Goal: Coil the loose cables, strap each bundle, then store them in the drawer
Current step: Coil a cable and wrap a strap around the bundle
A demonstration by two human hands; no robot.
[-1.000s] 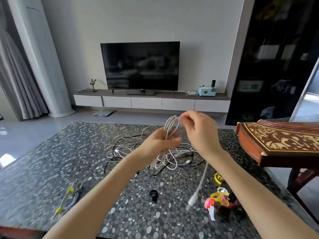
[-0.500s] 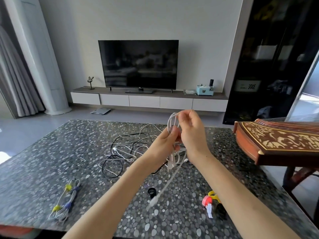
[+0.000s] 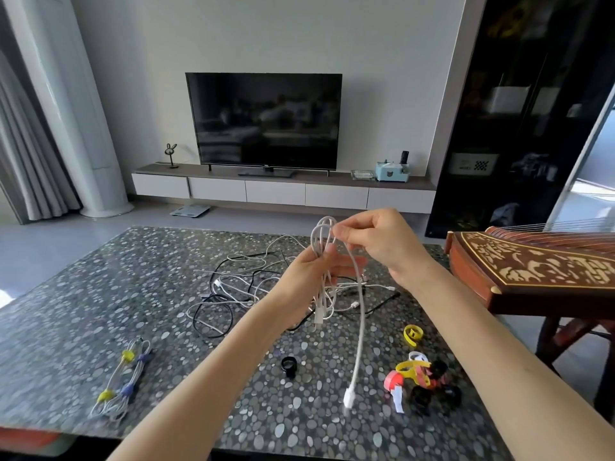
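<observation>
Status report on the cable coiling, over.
Left hand grips white cable coil; right hand pinches its top loop. Plug end dangles loose. Tangled cables wait on table.

Pebble-patterned table (image 3: 83, 294) bears tangled cables (image 3: 233, 284), strapped bundles (image 3: 123, 384) (left), coloured straps (image 3: 412, 369).

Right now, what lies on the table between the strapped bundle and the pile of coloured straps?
In the head view, a small black ring; the white cable's loose end hangs above.
</observation>
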